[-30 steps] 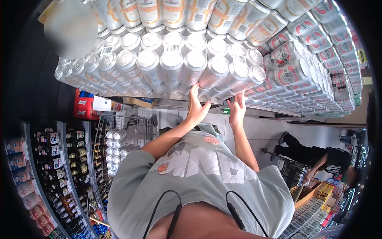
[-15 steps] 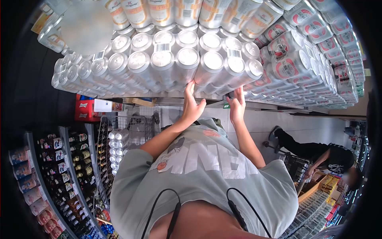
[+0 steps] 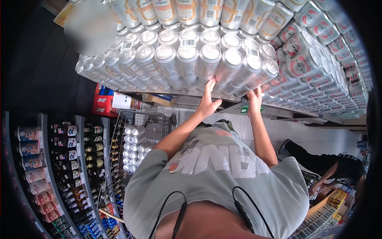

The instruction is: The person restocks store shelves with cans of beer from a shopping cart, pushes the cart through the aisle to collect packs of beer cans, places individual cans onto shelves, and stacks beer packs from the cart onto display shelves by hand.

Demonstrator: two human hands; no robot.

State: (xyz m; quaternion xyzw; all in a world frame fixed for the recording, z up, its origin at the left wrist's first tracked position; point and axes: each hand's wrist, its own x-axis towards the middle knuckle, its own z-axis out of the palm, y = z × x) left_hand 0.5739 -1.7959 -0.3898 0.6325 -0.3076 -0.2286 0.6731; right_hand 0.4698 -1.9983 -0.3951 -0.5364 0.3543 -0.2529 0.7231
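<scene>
A shrink-wrapped pack of silver beer cans (image 3: 232,57) forms the right end of a row at the front of the stack. My left hand (image 3: 208,101) reaches up to the lower front of the row, its fingers stretched out against the cans and its thumb apart. Below the pack's right corner is my right hand (image 3: 255,100), fingers pointing up at its bottom edge and thumb apart. Neither hand is wrapped round a can. The fingertips are partly hidden against the cans.
Taller cans with orange bands (image 3: 187,12) stand behind; red-marked can packs (image 3: 300,65) are stacked to the right. A wire cart (image 3: 145,117) holding silver cans stands at left, near bottle shelves (image 3: 63,159). At lower right another person (image 3: 334,163) bends over goods.
The view has shifted, so stack and hands appear farther right. My hands stay at the pack, with the right fingers slightly more bent. The other person's arms have moved lower over the goods.
</scene>
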